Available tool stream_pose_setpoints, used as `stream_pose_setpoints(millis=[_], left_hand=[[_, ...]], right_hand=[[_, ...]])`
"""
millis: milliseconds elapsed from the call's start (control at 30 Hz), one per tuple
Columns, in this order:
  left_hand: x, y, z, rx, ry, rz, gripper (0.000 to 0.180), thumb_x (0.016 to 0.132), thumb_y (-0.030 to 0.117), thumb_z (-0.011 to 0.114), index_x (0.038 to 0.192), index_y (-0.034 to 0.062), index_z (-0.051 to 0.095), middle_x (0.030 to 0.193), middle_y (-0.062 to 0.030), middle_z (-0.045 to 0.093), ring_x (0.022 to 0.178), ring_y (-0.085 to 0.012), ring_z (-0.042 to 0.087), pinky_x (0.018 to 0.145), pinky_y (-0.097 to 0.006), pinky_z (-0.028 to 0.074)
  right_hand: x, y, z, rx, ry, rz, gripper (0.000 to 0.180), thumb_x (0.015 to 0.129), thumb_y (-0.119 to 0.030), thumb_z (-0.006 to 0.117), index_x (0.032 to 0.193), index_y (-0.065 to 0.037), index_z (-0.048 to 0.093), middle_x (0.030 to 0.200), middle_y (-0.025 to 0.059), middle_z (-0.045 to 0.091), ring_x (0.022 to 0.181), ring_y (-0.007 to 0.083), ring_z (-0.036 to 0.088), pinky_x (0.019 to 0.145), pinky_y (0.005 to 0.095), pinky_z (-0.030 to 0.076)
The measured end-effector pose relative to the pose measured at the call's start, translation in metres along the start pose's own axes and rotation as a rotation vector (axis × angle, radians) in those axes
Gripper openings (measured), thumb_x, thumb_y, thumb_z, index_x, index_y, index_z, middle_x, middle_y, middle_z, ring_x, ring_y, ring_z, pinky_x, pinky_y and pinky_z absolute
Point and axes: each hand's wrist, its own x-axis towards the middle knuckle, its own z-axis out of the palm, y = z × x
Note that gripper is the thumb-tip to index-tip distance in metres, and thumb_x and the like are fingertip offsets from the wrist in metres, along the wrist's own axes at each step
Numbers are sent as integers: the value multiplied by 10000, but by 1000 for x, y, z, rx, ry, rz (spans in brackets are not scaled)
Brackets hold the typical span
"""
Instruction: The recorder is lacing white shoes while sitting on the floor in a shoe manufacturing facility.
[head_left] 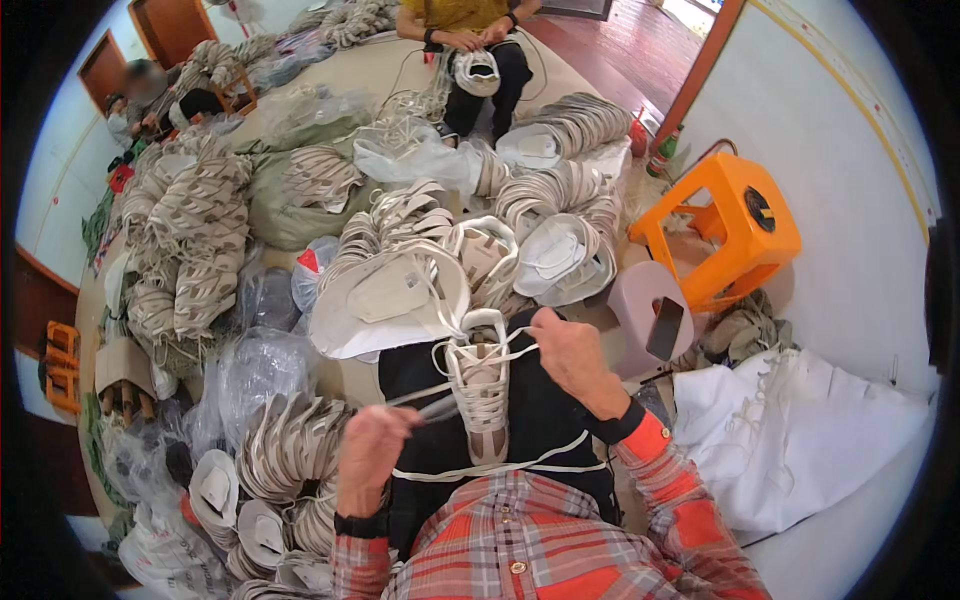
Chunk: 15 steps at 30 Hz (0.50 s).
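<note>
At the far left, tall bundles of nested beige-and-cream fabric shoe uppers (pixel 200 220) are piled up, with crumpled clear plastic bags (pixel 265 365) below and beside them. Nearer, at lower left, another curved row of beige uppers with pale linings (pixel 290 445) is stacked.

Next, the left hand (pixel 370 445) is raised beside the lap; it is blurred, so whether its fingers are together, or clamped on the pale streak running toward the centre, cannot be told.

In the middle, one beige-and-white shoe upper with a brown toe (pixel 485 395) is laid on black trousers (pixel 415 370), its toe pointed toward the wearer. By the look of it, most of the lacing is done: rows of flat cream lace (pixel 487 410) are crossed over the front. What seems left is the top, near the collar, where loops and ends hang loose and no knot can be made out.

To the right, the right hand (pixel 578 362) is held with thumb and finger pinched on the lace. Beyond it are seen a pale lilac stool (pixel 627 310) bearing a dark phone (pixel 665 328), then an orange plastic stool (pixel 735 235).
</note>
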Motion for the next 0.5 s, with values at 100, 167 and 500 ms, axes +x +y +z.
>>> stream_pose_setpoints(millis=[100,167,500], left_hand=[[-1,-8,9,-695,120,332,236,887,226,553,1100,127,585,1059,-41,628,1063,-198,548,1002,-408,341],[8,-15,12,-995,315,319,231,899,172,525,1122,147,576,1085,-24,622,1100,-190,533,1039,-452,314],[-7,-34,4,-1387,161,28,286,912,111,492,1192,59,522,943,-45,615,836,-149,571,727,-300,458]], right_hand=[[3,-11,25,909,-160,213,120,907,-147,507,879,-44,453,844,138,615,712,228,647,570,349,524],[11,-25,34,1374,-231,332,102,919,-126,492,902,-38,445,962,146,610,792,227,651,635,328,550],[2,-1,35,1686,-11,425,129,884,-73,545,972,23,546,971,166,616,877,226,636,792,313,536]])
